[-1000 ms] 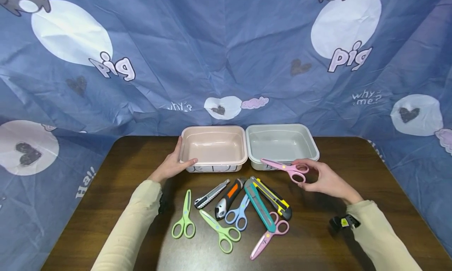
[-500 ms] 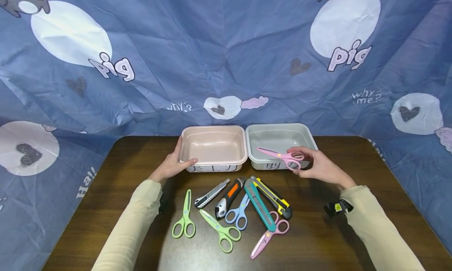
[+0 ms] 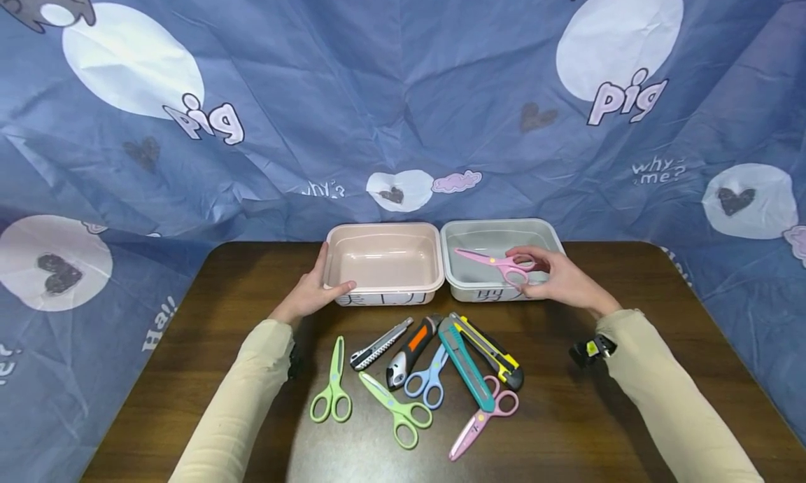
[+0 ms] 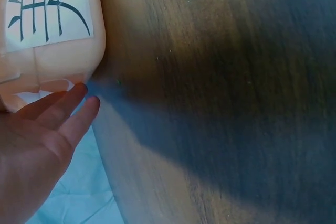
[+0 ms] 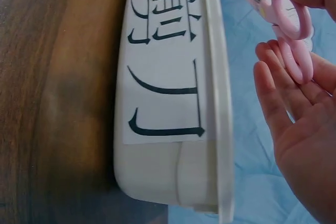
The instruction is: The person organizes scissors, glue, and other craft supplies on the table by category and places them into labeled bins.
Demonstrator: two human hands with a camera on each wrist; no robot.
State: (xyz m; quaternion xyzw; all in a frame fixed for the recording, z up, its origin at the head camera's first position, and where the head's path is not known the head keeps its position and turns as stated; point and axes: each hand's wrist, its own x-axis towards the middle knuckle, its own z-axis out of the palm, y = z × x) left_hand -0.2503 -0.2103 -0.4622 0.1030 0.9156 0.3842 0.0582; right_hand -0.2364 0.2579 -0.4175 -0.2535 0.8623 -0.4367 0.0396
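Note:
My right hand (image 3: 567, 281) pinches the finger rings of pink scissors (image 3: 493, 259), their blades pointing left over the grey-green box (image 3: 448, 281). In the right wrist view, thumb and fingers hold the pink scissors (image 5: 291, 17) above the rim of the labelled box (image 5: 223, 103). My left hand (image 3: 313, 292) rests on the left front corner of the pink box (image 3: 439, 276), thumb across the rim and fingers along the side. Fairly straight fingers of the left hand (image 4: 63, 111) lie beside the box wall (image 4: 68, 56) in the left wrist view.
On the wooden table (image 3: 567, 413) lie green scissors (image 3: 331, 392), more green scissors (image 3: 399, 413), blue scissors (image 3: 429, 379) and pink scissors (image 3: 478, 423). Among them are a silver cutter (image 3: 380, 343), orange-black cutter (image 3: 412, 350), teal cutter (image 3: 467, 364) and yellow-black cutter (image 3: 491, 350). A patterned cloth (image 3: 403, 105) hangs behind.
My right hand has carried the pink scissors up and left in the head view, from the grey-green box's front edge to over its inside. The left hand has stayed at the pink box.

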